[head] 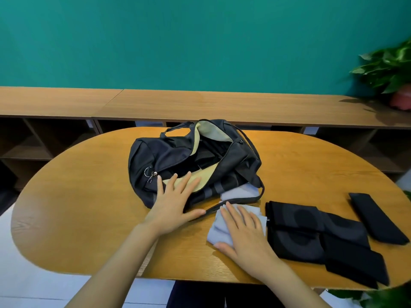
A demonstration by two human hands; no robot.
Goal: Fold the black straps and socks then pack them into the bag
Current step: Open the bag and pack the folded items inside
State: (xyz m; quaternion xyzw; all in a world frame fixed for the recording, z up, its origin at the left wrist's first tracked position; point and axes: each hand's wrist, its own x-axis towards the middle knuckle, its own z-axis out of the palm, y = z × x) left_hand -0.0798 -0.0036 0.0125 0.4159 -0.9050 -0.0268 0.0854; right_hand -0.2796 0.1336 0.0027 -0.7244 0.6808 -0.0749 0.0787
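From my remote seat I looked at a plain teal wall (200, 41) with a long wooden shelf unit (200, 105) below it and a leafy potted plant (391, 70) at the far right. In front stood the oval wood-grain counter (89, 218).

The black soft duffel bag (155, 156) lay near the counter's middle, unzipped, with its pale yellow lining (213, 130) showing round a dark opening. To the right, well apart from the bag, lay the folded black straps (311, 236) in an overlapping row, and one single black strap (375, 218) lay just beyond them.

The pale blue-grey sock (215, 232) lay on the counter just in front of the bag's right end. The bag's thin black carry strap (235, 200) crossed over the fabric. I could not tell whether the cloth on either side of it was one piece or two.

The left hand (173, 205) rested flat on the bag's near rim, its fingers (171, 181) straight and spread. The right hand (242, 236) pressed flat on the sock, its fingers (231, 215) straight and close together, gripping nothing.

I judged that the next move turned on this. The bag's opening lay beyond and to the left of the right hand, and the carry strap ran between the two. The right hand was plainly nearer the sock. The sock's long axis was mostly hidden beneath the palm.
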